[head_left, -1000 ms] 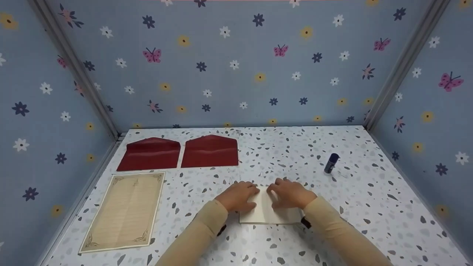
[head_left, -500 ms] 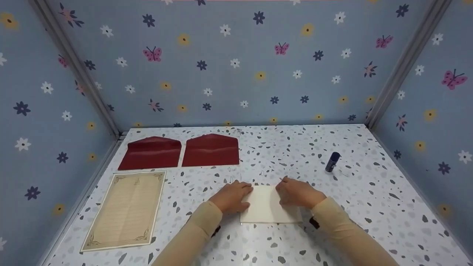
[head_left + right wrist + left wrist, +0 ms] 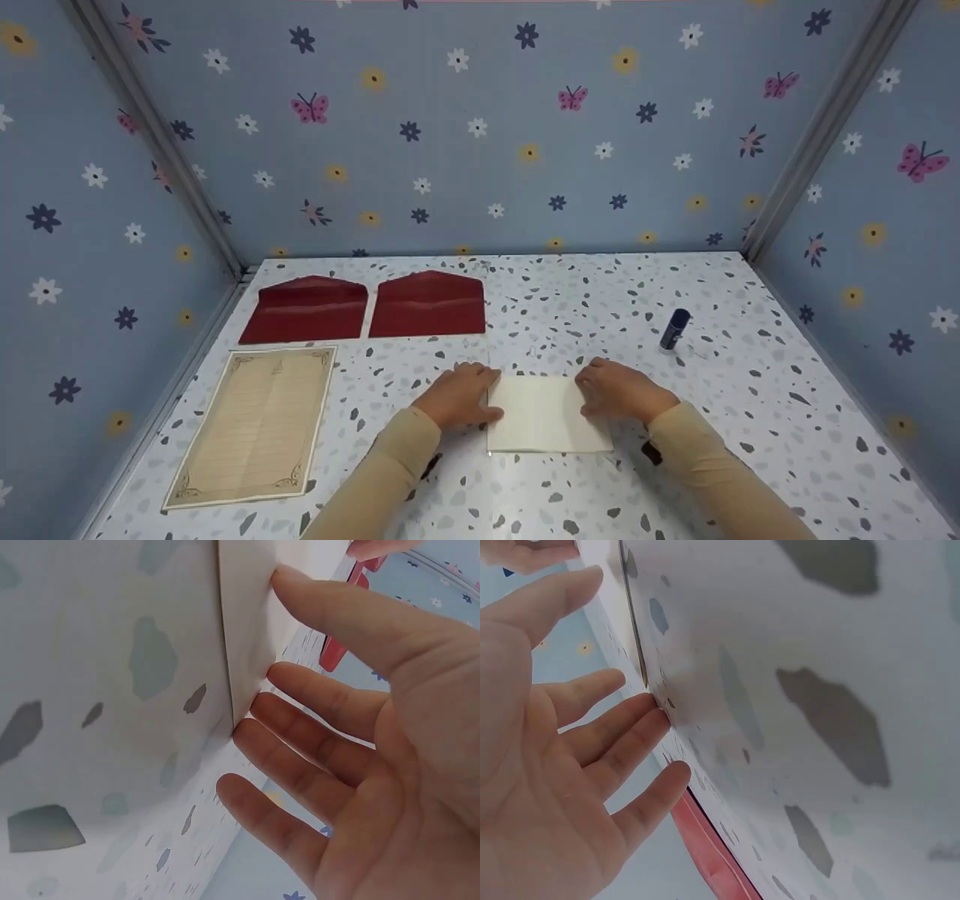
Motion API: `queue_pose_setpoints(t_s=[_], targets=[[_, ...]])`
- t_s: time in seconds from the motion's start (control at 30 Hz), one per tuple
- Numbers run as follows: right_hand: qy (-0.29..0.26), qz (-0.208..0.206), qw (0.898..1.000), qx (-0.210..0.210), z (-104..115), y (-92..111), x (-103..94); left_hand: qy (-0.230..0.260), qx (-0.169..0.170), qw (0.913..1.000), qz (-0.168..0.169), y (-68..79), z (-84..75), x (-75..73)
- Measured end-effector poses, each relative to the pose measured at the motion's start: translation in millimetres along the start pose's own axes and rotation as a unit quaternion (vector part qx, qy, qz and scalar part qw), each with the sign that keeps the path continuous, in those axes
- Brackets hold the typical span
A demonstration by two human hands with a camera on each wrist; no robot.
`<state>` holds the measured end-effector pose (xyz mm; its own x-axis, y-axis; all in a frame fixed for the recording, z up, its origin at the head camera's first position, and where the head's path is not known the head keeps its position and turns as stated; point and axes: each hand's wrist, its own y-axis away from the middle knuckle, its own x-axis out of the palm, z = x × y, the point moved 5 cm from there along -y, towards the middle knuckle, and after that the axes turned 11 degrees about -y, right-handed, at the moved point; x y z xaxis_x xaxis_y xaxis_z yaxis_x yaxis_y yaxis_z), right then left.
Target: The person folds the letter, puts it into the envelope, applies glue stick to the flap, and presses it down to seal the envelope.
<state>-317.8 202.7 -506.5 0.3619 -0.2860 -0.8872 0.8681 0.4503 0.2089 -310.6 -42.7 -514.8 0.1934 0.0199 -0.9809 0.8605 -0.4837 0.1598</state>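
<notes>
A folded cream sheet of paper [image 3: 541, 420] lies flat on the speckled table. My left hand [image 3: 457, 395] rests at its left edge, thumb and fingertips on or close to the paper's side. In the left wrist view the left hand's fingers [image 3: 619, 754] are spread and relaxed, holding nothing. On the paper's right part rests my right hand [image 3: 624, 390]. The right wrist view shows that hand's thumb and several fingertips [image 3: 281, 671] touching the paper [image 3: 247, 622], with the fingers loosely extended.
Two dark red envelopes [image 3: 429, 307] with raised flaps lie at the back left. A tan bordered letter sheet [image 3: 251, 427] is on the left of the table. A dark blue glue stick [image 3: 675, 330] stands at the back right. Flowered walls [image 3: 480, 172] enclose the table.
Both hands have slid apart over the folded paper, the left toward its left edge and the right toward its right. More of the paper's middle now shows.
</notes>
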Motion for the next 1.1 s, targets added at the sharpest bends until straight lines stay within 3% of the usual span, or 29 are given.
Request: queue_pose_setpoints(t_s=[0.13,0.27,0.57,0.83,1.1], targets=[[-0.001,-0.004,1.000,-0.003,-0.5,1.0,0.4,-0.036,0.019,0.9990,-0.019,-4.2,-2.8,0.1],[-0.001,0.000,1.000,-0.004,-1.5,0.9,2.5,-0.024,0.019,0.9990,-0.032,-5.3,-3.9,-2.0],[-0.007,-0.001,1.000,-0.007,-3.9,1.0,1.7,0.079,0.002,0.9957,-0.049,-10.1,-10.8,-8.6],[-0.006,0.003,1.000,-0.004,-3.5,2.1,0.7,0.185,-0.003,0.9820,-0.038,-9.8,-6.8,-3.9],[-0.024,-0.014,1.000,0.010,-3.6,0.0,2.0,0.229,0.020,0.9721,-0.047,-8.4,-2.0,-3.3]])
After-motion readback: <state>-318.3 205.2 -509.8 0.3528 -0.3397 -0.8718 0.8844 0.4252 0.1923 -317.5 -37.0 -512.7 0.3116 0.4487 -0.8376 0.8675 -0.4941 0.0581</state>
